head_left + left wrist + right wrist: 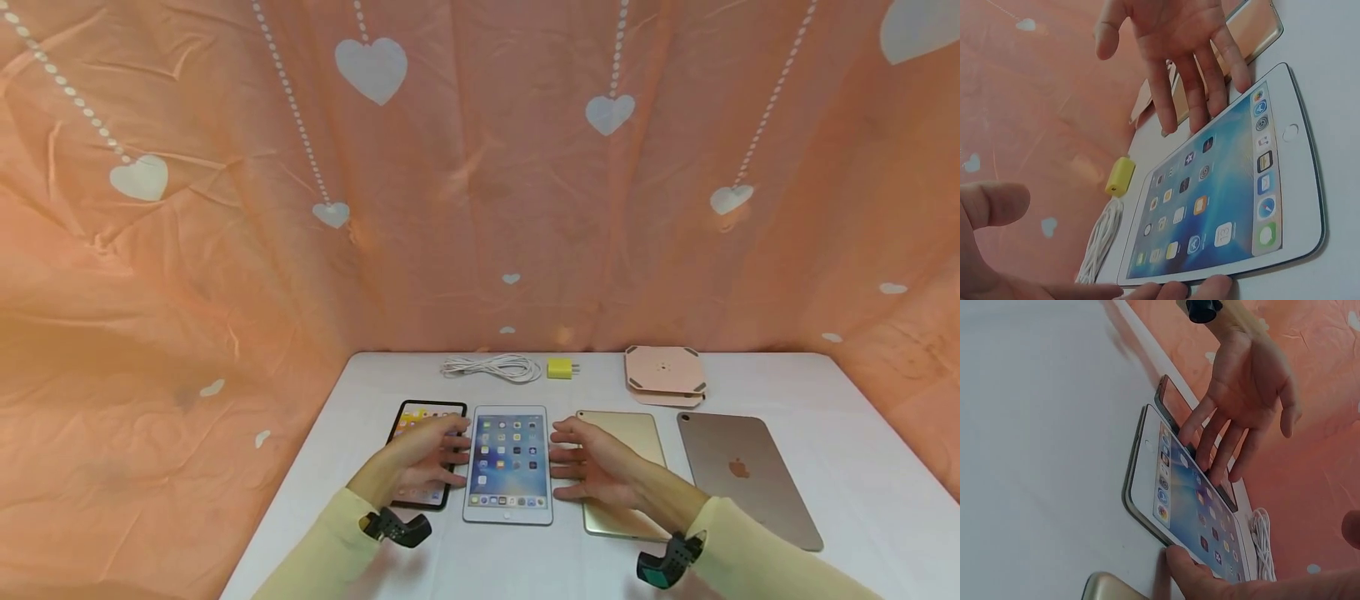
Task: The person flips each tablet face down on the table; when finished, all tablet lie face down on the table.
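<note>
A white tablet [507,467] with its screen lit and app icons showing lies face up on the white table. At its left edge is my left hand [422,454], fingers extended, over a black-bordered tablet [420,497] whose lit screen it partly hides. My right hand [600,467] sits along the other edge, fingers outstretched and thumb up, above a gold tablet [626,429] lying back up. Both wrist views show fingertips at the white tablet's [1210,200] long sides, none curled round it. Whether every fingertip touches the edge, I cannot tell.
Behind the tablets lie a coiled white cable [492,367], a yellow charger plug [559,368] and a pink folded stand [665,372]. Farther right is a grey-brown tablet [742,475], back up. A peach curtain [480,208] with hearts hangs past the table's far edge.
</note>
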The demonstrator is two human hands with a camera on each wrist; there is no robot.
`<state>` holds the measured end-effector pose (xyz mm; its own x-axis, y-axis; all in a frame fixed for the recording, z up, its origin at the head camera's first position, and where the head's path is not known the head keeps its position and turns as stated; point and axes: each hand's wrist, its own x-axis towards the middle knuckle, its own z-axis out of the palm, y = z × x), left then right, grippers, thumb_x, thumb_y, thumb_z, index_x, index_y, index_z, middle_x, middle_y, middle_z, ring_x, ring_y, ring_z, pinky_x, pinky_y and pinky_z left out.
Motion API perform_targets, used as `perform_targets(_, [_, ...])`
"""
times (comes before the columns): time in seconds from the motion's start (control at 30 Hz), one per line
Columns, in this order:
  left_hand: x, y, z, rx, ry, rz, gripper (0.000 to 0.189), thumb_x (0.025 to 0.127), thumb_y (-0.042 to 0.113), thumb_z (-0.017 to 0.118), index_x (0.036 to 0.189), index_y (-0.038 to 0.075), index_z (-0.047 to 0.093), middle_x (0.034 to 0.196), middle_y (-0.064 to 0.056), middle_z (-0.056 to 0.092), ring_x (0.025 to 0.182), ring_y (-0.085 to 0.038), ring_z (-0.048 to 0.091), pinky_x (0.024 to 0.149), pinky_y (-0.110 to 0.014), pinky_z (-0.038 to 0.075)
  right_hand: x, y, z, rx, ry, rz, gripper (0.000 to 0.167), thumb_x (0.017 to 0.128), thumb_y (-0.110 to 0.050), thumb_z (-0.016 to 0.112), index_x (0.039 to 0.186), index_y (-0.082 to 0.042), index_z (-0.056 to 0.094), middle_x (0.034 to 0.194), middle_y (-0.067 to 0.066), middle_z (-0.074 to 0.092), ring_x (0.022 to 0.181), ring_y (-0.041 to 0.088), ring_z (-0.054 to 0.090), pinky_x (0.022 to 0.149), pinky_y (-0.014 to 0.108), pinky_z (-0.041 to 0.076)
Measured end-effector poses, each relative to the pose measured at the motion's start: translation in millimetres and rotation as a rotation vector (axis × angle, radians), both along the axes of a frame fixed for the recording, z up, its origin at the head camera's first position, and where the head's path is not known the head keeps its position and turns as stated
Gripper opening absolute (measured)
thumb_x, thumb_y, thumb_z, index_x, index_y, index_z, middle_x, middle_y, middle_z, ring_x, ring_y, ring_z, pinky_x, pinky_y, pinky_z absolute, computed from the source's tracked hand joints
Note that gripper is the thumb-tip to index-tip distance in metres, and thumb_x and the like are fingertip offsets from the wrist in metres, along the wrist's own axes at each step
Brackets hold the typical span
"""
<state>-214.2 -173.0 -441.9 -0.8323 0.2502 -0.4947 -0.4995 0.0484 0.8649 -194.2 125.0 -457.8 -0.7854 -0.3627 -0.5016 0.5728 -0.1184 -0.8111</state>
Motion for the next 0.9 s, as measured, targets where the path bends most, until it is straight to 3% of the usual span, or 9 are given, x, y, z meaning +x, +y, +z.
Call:
perform_targets(0.2, [-1.0, 7.1, -0.1, -0.024, -0.007, 0.006, 0.069, 0.107, 0.036, 0.061, 0.159, -0.001, 0.034, 0.155, -0.034, 0.041, 0.130, -0.044, 0.050, 0.104, -0.071, 0.057, 0.3, -2.9, 1.1, -0.002, -0.004, -0.022, 0.077, 0.107, -0.047, 0.057, 0.161, 0.002, 0.033, 0.148, 0.027, 0.046, 0.133, 0.043, 0.049, 0.109, 0.067, 0.055])
perform_targets(0.43, [-1.1, 14.8, 0.8, -0.072, 0.007, 0.003, 0.056, 0.105, 0.036, 0.063, 0.147, 0.001, 0.050, 0.134, -0.023, 0.047, 0.117, -0.036, 0.051, 0.094, -0.060, 0.060, -0.1, -5.1, 4.3, 0.011, -0.010, -0.028, 0.078, 0.107, -0.050, 0.054, 0.161, 0.002, 0.030, 0.147, 0.027, 0.044, 0.135, 0.043, 0.047, 0.112, 0.069, 0.053])
perform_targets(0.7, [0.6, 25.8, -4.3, -0.101, 0.025, -0.030, 0.040, 0.102, 0.037, 0.066, 0.126, 0.005, 0.060, 0.109, -0.007, 0.051, 0.105, -0.026, 0.054, 0.085, -0.046, 0.056, 0.4, -2.7, 5.5, 0.018, -0.057, -0.033, 0.074, 0.107, -0.053, 0.051, 0.155, -0.001, 0.033, 0.133, 0.016, 0.048, 0.120, 0.033, 0.050, 0.099, 0.050, 0.055])
perform_targets(0.9, [-0.4, 33.8, -8.3, -0.122, 0.032, -0.040, 0.039, 0.103, 0.038, 0.064, 0.125, 0.005, 0.062, 0.107, -0.005, 0.054, 0.101, -0.024, 0.055, 0.081, -0.046, 0.057, 2.4, 5.7, 4.3, -0.024, -0.063, -0.009, 0.071, 0.107, -0.053, 0.050, 0.157, -0.004, 0.035, 0.128, 0.009, 0.050, 0.118, 0.029, 0.051, 0.098, 0.046, 0.050])
